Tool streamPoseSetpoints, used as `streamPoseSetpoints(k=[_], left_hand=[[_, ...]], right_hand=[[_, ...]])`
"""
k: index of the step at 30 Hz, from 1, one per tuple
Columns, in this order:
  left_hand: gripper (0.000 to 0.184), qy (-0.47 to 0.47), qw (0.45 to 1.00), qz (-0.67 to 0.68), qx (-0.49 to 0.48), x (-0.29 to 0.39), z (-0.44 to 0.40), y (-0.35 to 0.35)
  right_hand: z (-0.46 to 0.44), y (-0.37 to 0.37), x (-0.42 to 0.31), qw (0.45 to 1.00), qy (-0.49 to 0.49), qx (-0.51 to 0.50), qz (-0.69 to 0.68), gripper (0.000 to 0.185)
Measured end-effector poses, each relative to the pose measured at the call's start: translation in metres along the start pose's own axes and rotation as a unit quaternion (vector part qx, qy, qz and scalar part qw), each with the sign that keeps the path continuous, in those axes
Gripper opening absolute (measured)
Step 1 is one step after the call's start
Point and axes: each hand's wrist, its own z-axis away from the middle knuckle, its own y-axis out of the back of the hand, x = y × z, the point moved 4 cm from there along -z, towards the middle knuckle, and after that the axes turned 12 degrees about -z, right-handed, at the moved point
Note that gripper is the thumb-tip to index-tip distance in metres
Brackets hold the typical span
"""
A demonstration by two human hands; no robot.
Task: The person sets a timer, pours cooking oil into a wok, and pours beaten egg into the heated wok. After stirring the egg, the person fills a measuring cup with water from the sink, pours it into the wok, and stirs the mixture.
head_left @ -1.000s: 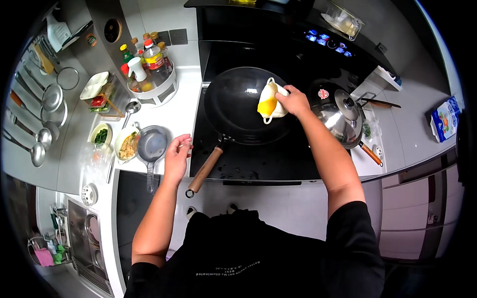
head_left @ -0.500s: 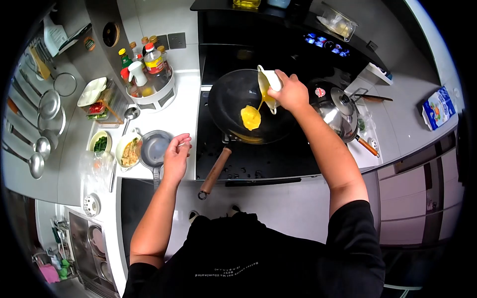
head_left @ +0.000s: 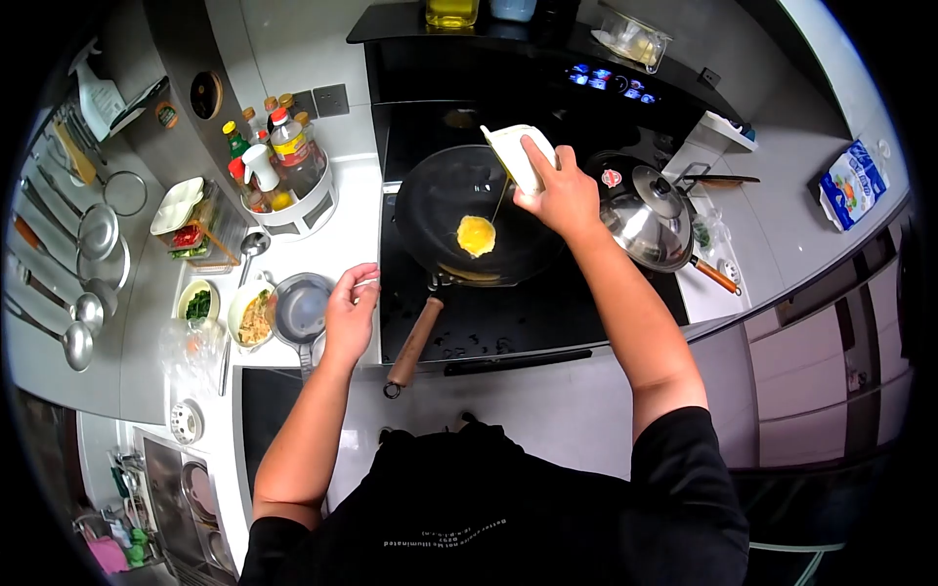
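My right hand [head_left: 565,200] grips a white bowl [head_left: 521,156], tipped steeply above the dark wok [head_left: 430,210] on the stove. A thin stream runs down from the bowl's lip. In the wok lies a small round patch of yellow beaten egg [head_left: 476,236] with a paler edge. My left hand [head_left: 350,313] hovers at the counter's edge, left of the wok's wooden handle [head_left: 415,344], fingers curled together; a small white thing shows at the fingertips, too small to name. Beside that hand sits a small grey pan [head_left: 301,311].
Left counter: a dish of chopped food [head_left: 256,314], a bowl of chopped greens [head_left: 198,303], a ladle [head_left: 254,246] and a rack of seasoning bottles [head_left: 293,210]. Right of the wok stands a lidded steel pot [head_left: 645,230]. A blue-and-white packet [head_left: 853,186] lies far right.
My right hand has tipped the bowl further over, and the poured stream is thinner. The egg's edge looks paler. My left hand has barely moved; the whole view has shifted slightly.
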Motion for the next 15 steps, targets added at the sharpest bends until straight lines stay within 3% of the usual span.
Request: streamPoseSetpoints(k=[5,15], left_hand=[[0.028,-0.003,1.0,0.01,0.017,0.017,0.01,-0.022],[0.029,0.004,0.998,0.005,0.054,0.02,0.032,-0.048]], right_hand=[[0.013,0.0,0.02,0.999,-0.035,-0.006,-0.022,0.078],[0.005,0.012,0.03,0.995,0.087,-0.051,-0.029,0.078]])
